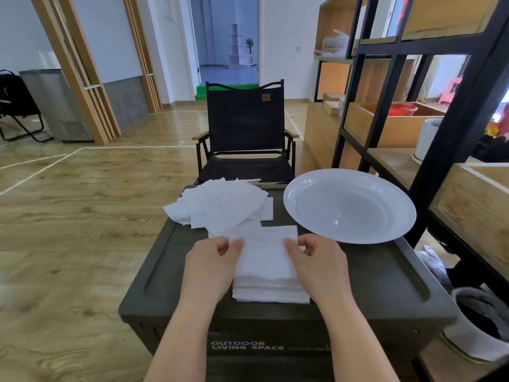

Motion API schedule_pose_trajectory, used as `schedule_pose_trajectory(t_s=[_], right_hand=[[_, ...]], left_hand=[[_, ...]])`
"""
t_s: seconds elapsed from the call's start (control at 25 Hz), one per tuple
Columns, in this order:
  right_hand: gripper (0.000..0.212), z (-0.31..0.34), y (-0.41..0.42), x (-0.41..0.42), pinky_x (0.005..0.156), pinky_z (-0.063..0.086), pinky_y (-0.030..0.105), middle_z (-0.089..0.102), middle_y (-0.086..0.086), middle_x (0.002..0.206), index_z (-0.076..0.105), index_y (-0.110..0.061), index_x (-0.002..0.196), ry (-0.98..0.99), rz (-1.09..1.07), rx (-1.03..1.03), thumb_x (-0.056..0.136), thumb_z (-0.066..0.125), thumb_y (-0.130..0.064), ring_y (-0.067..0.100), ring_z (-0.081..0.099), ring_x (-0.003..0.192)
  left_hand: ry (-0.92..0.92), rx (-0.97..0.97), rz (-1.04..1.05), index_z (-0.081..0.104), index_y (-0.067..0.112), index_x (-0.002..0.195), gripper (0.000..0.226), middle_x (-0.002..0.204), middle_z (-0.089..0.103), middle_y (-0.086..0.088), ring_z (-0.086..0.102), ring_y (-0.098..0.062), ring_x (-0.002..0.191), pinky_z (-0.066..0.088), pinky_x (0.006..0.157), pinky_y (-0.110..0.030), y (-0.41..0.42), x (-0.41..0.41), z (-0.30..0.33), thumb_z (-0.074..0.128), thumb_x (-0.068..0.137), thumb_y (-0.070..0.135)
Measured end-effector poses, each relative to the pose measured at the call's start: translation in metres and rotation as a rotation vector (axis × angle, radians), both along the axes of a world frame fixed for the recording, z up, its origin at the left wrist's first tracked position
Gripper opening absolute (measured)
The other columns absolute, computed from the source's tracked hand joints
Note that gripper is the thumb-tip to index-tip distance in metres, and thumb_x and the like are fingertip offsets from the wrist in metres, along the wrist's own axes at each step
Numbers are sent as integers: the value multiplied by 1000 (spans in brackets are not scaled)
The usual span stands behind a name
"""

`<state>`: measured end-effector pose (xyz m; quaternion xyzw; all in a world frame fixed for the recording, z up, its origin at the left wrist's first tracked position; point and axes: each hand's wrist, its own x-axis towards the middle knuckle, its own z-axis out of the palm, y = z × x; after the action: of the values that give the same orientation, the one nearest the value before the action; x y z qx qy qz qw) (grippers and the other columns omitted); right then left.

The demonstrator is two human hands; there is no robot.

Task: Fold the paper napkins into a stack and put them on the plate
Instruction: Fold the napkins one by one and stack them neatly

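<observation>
Left hand (pixel 213 267) and right hand (pixel 319 264) each pinch a side edge of the top napkin (pixel 265 250) over the folded stack (pixel 271 289), near edge of the counter (pixel 366 274). Plate (pixel 349 205) bare, far right. Loose napkins (pixel 220 206) behind. Risks — thin paper tearing under uneven pull; a skewed fold tilting the stack.

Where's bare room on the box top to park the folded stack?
Bare lid right of the folded stack, below the plate, and a strip left of the left hand. Crowded at the far left: the loose napkin pile.
</observation>
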<state>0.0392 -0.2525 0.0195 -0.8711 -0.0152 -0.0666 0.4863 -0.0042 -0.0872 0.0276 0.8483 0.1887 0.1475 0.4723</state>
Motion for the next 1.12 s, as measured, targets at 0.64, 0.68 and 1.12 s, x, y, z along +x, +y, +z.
schedule_pose_trajectory(t_s=[0.64,0.68,1.12], right_hand=[[18,-11,-11,6,54,32,12,60,-13,69,64,-24,79,59,-113,-186,88,60,-40,2,54,63],[18,-11,-10,6,53,31,13,59,-13,69,64,-25,78,64,-120,-206,87,61,-40,2,53,63],[19,-10,-2,0,47,30,13,53,-12,69,51,-25,84,39,-163,-252,83,68,-33,4,50,59]], left_hand=[[4,226,50,68,25,85,17,76,61,14,52,0,68,33,56,-15,-8,15,-19,61,88,40],[23,236,60,65,25,83,17,77,58,15,52,-2,69,33,56,-16,-8,15,-21,62,87,41],[10,413,164,54,24,92,18,88,61,6,53,-7,73,34,55,-20,11,41,-14,66,85,35]])
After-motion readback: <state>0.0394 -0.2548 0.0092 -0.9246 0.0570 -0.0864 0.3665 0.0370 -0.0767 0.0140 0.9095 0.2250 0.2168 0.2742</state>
